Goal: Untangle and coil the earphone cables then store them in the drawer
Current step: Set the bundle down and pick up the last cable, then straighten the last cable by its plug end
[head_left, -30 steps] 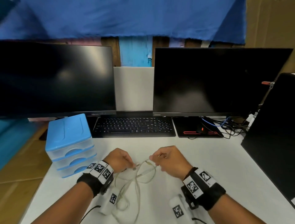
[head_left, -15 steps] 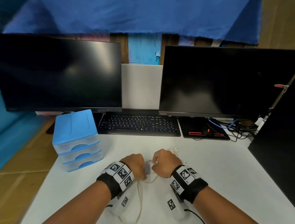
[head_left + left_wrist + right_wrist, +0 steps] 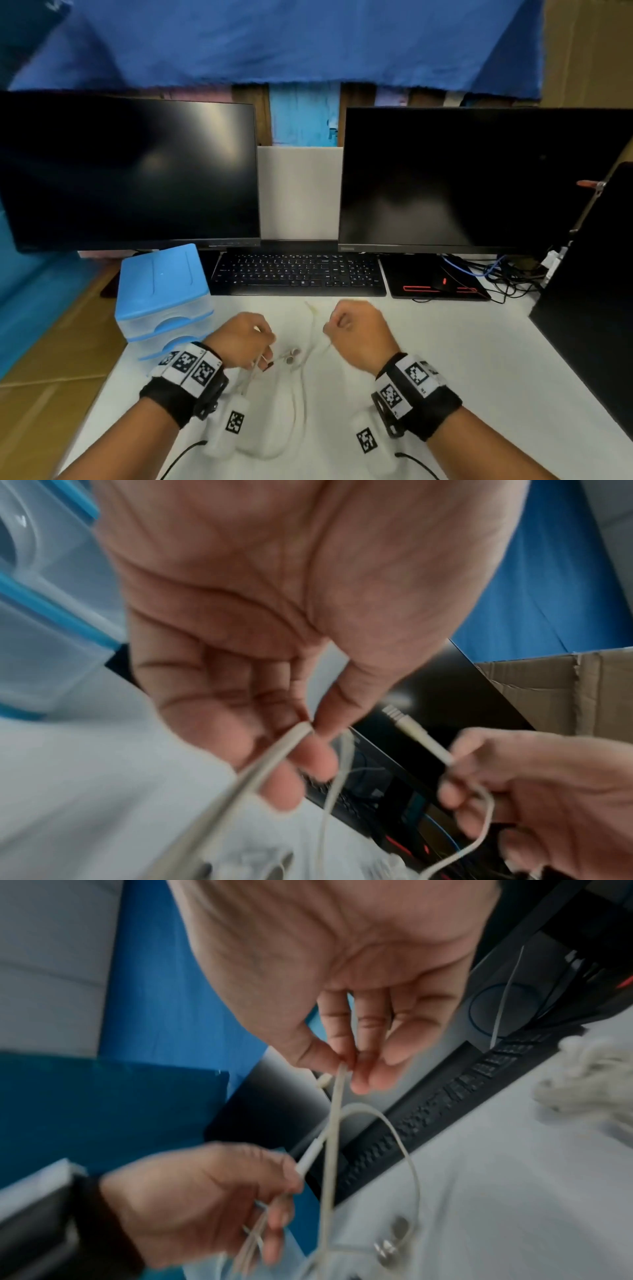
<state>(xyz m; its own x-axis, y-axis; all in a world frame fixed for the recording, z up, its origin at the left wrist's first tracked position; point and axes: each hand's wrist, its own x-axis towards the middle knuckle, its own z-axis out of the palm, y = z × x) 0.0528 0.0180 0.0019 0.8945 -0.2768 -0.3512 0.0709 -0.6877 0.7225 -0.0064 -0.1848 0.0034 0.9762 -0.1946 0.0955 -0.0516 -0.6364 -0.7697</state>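
Your colours: white, blue, black.
Your earphone cable point(image 3: 301, 387) is off-white, drawer unit point(image 3: 161, 291) blue-topped and translucent, wristbands point(image 3: 186, 368) black-and-white checked, keyboard point(image 3: 298, 274) black.

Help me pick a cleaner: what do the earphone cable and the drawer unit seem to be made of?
The earphone cable looks like off-white rubbery plastic with a dull finish: it bends in soft loops between both hands. The drawer unit looks like hard plastic: an opaque blue top over frosted, see-through drawer fronts with a slight sheen.
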